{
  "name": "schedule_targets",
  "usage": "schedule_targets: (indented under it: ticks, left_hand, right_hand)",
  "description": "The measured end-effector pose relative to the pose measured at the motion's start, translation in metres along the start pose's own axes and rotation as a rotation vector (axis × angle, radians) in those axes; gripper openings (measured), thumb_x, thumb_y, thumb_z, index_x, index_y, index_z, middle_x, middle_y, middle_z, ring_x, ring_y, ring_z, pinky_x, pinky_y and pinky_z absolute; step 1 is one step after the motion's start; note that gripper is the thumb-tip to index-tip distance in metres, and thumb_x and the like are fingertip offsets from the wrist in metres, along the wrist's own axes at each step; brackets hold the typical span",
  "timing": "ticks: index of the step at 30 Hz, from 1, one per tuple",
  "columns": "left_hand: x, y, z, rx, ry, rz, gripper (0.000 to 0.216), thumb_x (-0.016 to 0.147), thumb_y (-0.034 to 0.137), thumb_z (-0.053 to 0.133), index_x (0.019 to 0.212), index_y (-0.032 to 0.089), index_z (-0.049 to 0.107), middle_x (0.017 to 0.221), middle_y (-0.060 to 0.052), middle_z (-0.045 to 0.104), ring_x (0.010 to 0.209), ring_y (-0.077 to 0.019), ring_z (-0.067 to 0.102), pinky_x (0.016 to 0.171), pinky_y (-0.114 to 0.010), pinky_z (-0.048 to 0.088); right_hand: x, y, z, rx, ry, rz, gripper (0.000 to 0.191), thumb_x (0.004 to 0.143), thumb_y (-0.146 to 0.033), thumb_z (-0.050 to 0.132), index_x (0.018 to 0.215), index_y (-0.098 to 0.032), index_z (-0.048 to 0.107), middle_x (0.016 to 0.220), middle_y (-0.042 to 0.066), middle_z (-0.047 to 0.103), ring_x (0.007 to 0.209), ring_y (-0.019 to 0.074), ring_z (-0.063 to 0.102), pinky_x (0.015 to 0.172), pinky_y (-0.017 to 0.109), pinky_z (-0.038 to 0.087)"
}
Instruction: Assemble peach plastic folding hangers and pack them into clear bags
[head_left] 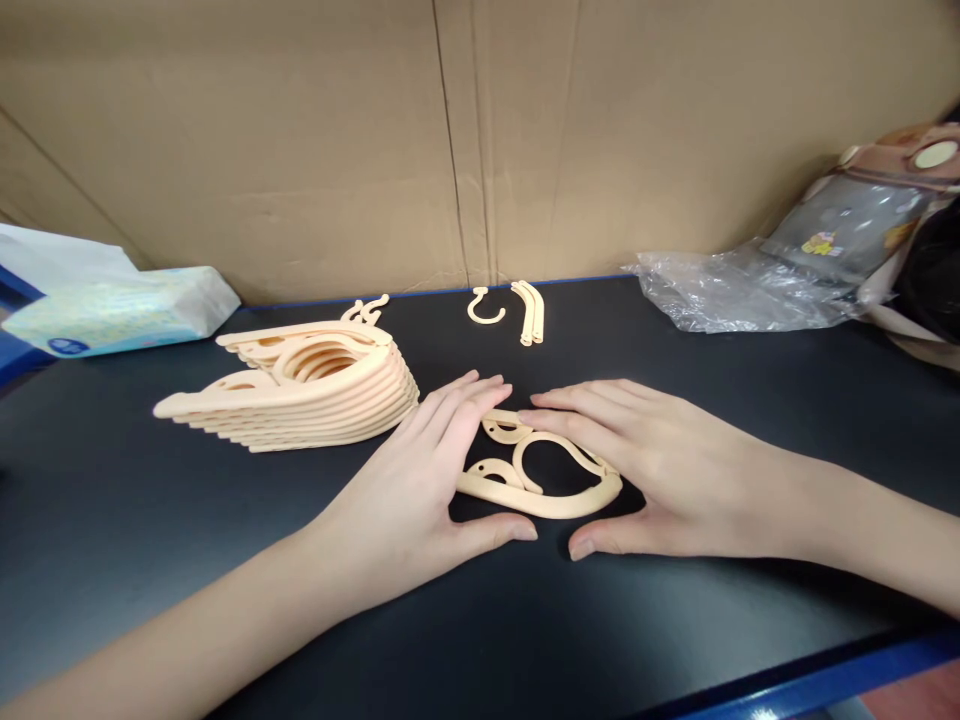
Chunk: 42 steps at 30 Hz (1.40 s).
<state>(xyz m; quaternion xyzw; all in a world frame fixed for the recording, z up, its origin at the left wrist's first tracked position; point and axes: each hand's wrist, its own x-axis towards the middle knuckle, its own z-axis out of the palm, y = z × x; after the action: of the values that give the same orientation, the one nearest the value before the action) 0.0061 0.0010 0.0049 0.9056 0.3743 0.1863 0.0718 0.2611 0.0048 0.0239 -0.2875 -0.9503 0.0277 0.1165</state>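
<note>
A peach plastic hanger piece [544,487] with curved cut-outs lies flat on the black table [675,600] in front of me. My left hand [427,470] rests flat on its left end, fingers stretched out together. My right hand [652,460] lies flat over its right end, fingers extended, thumb by the near edge. The fingertips of both hands almost meet above the piece. A stack [300,385] of several identical peach pieces sits just left of my left hand.
A small peach hook [485,307] and curved strips [530,312] lie near the cardboard wall [450,140] at the back. A tissue pack [112,310] sits far left. Crumpled clear plastic [720,290] and a packaged item [862,220] are at the right. The blue table edge [825,680] runs along the near right.
</note>
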Motion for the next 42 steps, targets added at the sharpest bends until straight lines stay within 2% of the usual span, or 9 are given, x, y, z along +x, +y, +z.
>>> schedule_targets:
  ticks: [4,8,11,17,19,22,25,37,42]
  left_hand:
    - [0.001,0.000,0.000,0.005,-0.018,0.011,0.088,0.081,0.059,0.069,0.146,0.016,0.027,0.151,-0.017,0.043,0.144,-0.0325,0.035,0.113,-0.055,0.039]
    - [0.001,0.000,0.001,0.010,-0.031,0.053,0.086,0.083,0.058,0.067,0.145,0.015,0.027,0.147,-0.017,0.048,0.141,-0.0333,0.040,0.116,-0.058,0.032]
    - [0.001,0.000,0.000,-0.014,-0.010,0.063,0.082,0.084,0.055,0.068,0.143,0.015,0.029,0.141,-0.015,0.053,0.130,-0.0299,0.051,0.110,-0.050,0.042]
    - [0.002,0.002,-0.007,0.029,0.102,0.117,0.069,0.084,0.040,0.071,0.140,0.015,0.038,0.132,-0.010,0.057,0.118,-0.0226,0.056,0.099,-0.034,0.047]
    - [0.002,0.003,-0.009,0.068,0.156,0.141,0.064,0.086,0.037,0.070,0.138,0.014,0.041,0.132,-0.011,0.057,0.119,-0.0217,0.055,0.101,-0.032,0.045]
    - [0.003,0.003,-0.012,0.106,0.200,0.164,0.059,0.089,0.037,0.067,0.136,0.012,0.043,0.132,-0.012,0.057,0.121,-0.0217,0.054,0.103,-0.031,0.042]
    - [0.003,0.004,-0.013,0.127,0.196,0.168,0.061,0.089,0.038,0.068,0.137,0.012,0.042,0.133,-0.012,0.056,0.123,-0.0223,0.053,0.105,-0.031,0.041]
    - [0.003,0.004,-0.012,0.107,0.199,0.150,0.066,0.086,0.042,0.071,0.137,0.011,0.042,0.133,-0.013,0.057,0.122,-0.0236,0.054,0.104,-0.032,0.043]
    - [0.002,0.004,-0.012,0.213,0.200,0.195,0.066,0.088,0.045,0.068,0.136,0.008,0.044,0.135,-0.015,0.058,0.131,-0.0277,0.050,0.113,-0.039,0.037]
  right_hand:
    - [0.001,0.001,0.000,-0.002,0.033,0.036,0.073,0.083,-0.051,0.069,0.141,-0.014,0.045,0.117,0.012,0.065,0.100,0.0262,0.061,0.088,0.043,0.050]
    - [0.001,0.000,0.000,0.042,0.084,0.025,0.074,0.079,-0.039,0.073,0.142,-0.015,0.043,0.116,0.011,0.065,0.101,0.0254,0.060,0.089,0.042,0.049]
    - [0.001,0.000,-0.001,0.075,0.116,0.007,0.074,0.077,-0.034,0.075,0.141,-0.016,0.043,0.119,0.011,0.064,0.104,0.0241,0.059,0.090,0.040,0.048]
    - [0.001,0.005,-0.008,0.279,0.141,0.138,0.077,0.082,-0.054,0.070,0.144,-0.022,0.037,0.124,0.008,0.061,0.109,0.0221,0.057,0.093,0.037,0.046]
    - [0.001,0.008,-0.011,0.433,0.097,0.281,0.061,0.086,-0.054,0.065,0.135,-0.024,0.045,0.106,0.003,0.064,0.092,0.0181,0.059,0.080,0.032,0.048]
    - [0.003,0.011,-0.014,0.679,-0.002,0.421,0.028,0.092,-0.050,0.058,0.097,-0.022,0.058,0.076,-0.004,0.053,0.067,0.0128,0.047,0.061,0.026,0.038]
    - [0.005,0.011,-0.015,0.894,-0.014,0.452,0.035,0.091,-0.048,0.058,0.073,-0.020,0.051,0.068,-0.005,0.039,0.061,0.0106,0.035,0.054,0.025,0.028]
    - [0.008,0.012,-0.015,1.114,-0.016,0.476,0.034,0.089,-0.043,0.065,0.069,-0.019,0.051,0.063,-0.007,0.034,0.057,0.0092,0.028,0.051,0.027,0.020]
    - [0.009,0.012,-0.013,1.113,-0.030,0.484,0.034,0.087,-0.045,0.066,0.070,-0.019,0.052,0.063,-0.007,0.034,0.057,0.0090,0.027,0.051,0.027,0.020]
